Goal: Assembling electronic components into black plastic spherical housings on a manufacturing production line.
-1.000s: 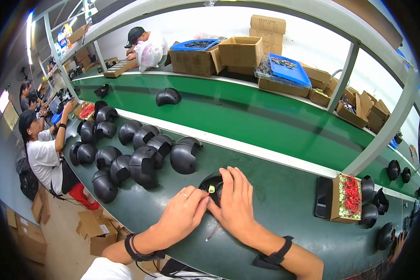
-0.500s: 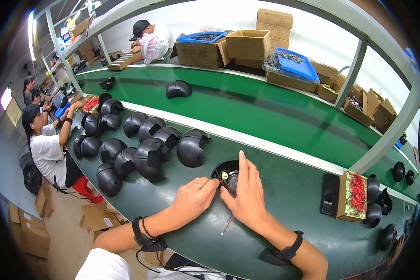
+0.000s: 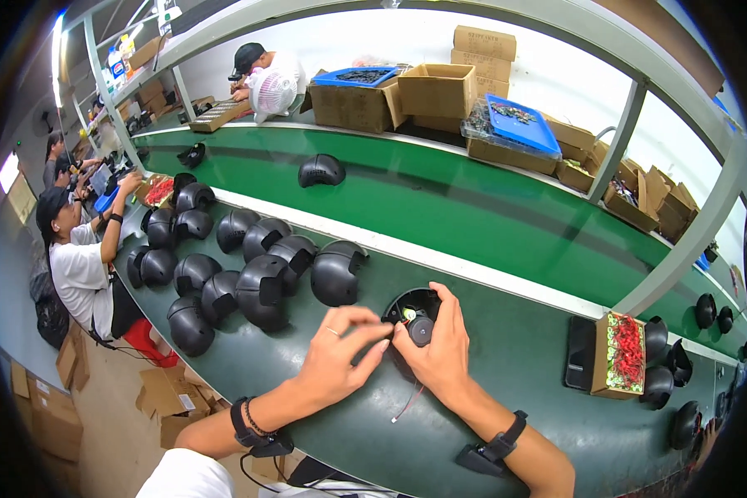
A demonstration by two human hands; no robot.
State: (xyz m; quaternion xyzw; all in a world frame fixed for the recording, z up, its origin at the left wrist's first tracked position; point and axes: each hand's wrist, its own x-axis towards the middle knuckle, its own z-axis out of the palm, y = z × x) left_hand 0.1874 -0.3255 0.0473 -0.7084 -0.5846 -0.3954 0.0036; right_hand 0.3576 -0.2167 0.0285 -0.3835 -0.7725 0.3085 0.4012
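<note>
Hands: left hand (image 3: 340, 353) pinching at black round housing (image 3: 413, 314); right hand (image 3: 440, 340) cupping it.

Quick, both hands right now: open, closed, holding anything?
Left hand: fingers pinched together at the rim of the round black plastic shell; what they pinch cannot be told.
Right hand: curled over that shell, steadying it.

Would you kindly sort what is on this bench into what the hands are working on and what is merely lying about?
In hand:
- left hand, fingertips at the open black round housing
- right hand on that housing
- thin wire trailing beneath it

Lying about:
- cluster of black shells
- lone black shell on the green belt
- box of red parts
- cardboard boxes
</note>
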